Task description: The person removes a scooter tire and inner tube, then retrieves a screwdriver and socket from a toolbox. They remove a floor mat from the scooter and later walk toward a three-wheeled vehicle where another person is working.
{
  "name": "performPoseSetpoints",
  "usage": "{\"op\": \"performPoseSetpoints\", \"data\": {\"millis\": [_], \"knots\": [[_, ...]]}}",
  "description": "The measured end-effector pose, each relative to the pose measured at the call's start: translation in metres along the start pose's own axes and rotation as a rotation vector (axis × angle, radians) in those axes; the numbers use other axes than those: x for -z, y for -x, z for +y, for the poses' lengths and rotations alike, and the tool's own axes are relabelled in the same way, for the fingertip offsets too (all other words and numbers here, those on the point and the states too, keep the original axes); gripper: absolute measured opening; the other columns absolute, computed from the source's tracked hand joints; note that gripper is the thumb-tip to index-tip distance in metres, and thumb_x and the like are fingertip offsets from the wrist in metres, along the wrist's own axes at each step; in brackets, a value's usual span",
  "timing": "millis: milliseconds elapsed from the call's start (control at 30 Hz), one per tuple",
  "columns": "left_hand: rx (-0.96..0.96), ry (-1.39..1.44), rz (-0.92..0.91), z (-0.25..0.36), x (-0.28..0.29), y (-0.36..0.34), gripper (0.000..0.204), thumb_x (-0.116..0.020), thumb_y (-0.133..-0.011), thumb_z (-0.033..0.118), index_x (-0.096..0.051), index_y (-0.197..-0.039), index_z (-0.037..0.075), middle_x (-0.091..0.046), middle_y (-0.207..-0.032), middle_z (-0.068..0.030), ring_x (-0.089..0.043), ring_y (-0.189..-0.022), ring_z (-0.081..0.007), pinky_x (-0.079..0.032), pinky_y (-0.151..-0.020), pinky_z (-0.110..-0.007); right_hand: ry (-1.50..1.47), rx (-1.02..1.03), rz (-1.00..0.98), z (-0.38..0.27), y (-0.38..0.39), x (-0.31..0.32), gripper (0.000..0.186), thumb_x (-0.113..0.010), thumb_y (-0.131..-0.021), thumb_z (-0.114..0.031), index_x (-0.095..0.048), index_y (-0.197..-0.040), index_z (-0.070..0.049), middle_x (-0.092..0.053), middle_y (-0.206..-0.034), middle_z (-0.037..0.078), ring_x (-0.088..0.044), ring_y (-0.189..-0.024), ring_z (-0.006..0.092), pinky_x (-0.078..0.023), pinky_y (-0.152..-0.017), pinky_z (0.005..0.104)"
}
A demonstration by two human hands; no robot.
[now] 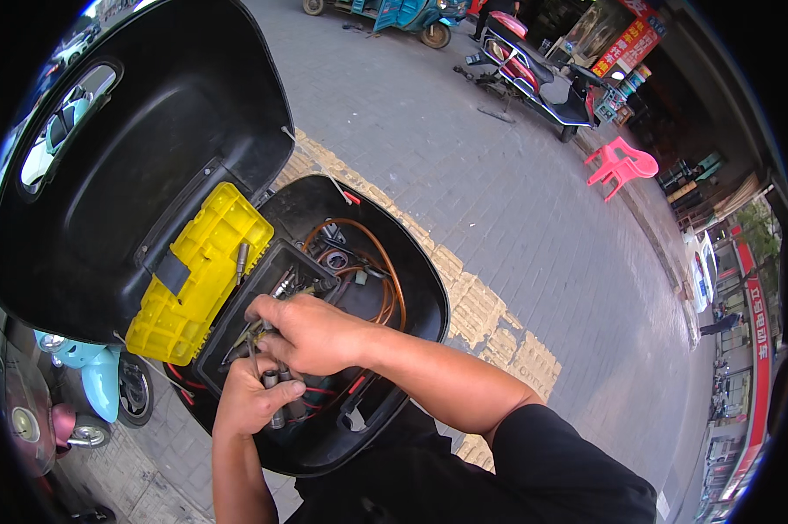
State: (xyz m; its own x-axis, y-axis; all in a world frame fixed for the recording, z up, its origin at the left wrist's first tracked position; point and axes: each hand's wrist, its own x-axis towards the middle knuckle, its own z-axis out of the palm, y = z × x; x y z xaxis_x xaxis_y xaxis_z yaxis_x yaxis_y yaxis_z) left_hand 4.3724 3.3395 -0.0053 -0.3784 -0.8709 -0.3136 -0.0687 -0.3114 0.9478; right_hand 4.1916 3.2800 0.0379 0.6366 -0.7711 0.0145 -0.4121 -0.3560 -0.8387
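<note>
A black toolbox [209, 360] with its yellow lid [203, 262] swung back sits inside an opened black scooter top case [429, 288]. Metal tools lie jumbled in it. My left hand [250, 402] is closed at the toolbox's near edge, around metal socket tools [273, 379] whose round ends stick out beside the thumb. Right above it, my right hand [311, 332] reaches into the toolbox with bent, pinched fingers; what they grip is hidden. One more socket [242, 260] rests on the yellow lid.
An orange-brown hose [395, 271] curls in the case beside the toolbox. The case's raised lid [149, 131] stands at the left. A light-blue scooter [99, 380] is parked at lower left. Farther off are a pink plastic chair [619, 164] and a red scooter [533, 74].
</note>
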Motion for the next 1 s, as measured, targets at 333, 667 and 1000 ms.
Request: {"op": "performPoseSetpoints", "data": {"millis": [333,667,1000], "knots": [[-0.042,0.0,0.318,0.011,-0.01,-0.009,0.017,-0.072,-0.082,0.015,-0.068,-0.083,-0.002,-0.059,-0.064,-0.0002,-0.05,-0.055,-0.0055,-0.038,-0.05,-0.022,-0.864,-0.358,0.285,0.02,0.011,-0.035,0.054,-0.058,-0.092,-0.002,-0.033,-0.139,-0.002,-0.061,-0.087,0.01,-0.063,-0.072,0.0147,-0.057,-0.057,0.0274],[-0.25,-0.261,0.676,0.01,0.056,-0.01,0.025,-0.071,-0.086,0.022,-0.066,-0.084,-0.002,-0.055,-0.064,-0.0006,-0.05,-0.058,-0.0092,-0.041,-0.054,-0.027,-1.202,-0.443,0.553,0.045,0.039,0.007,0.044,-0.048,-0.098,-0.007,-0.032,-0.139,-0.001,-0.06,-0.084,0.011,-0.059,-0.062,0.0165,-0.05,-0.052,0.0291],[-0.015,-0.964,0.69,-0.003,0.034,-0.034,0.03,-0.071,-0.082,0.022,-0.066,-0.091,-0.006,-0.064,-0.076,-0.0234,-0.064,-0.073,-0.0374,-0.048,-0.068,-0.045,-1.237,-0.325,0.468,0.06,0.094,0.066,0.044,-0.047,-0.099,-0.009,-0.036,-0.14,-0.002,-0.059,-0.082,0.01,-0.049,-0.052,0.0124,-0.041,-0.045,0.0272]]}}
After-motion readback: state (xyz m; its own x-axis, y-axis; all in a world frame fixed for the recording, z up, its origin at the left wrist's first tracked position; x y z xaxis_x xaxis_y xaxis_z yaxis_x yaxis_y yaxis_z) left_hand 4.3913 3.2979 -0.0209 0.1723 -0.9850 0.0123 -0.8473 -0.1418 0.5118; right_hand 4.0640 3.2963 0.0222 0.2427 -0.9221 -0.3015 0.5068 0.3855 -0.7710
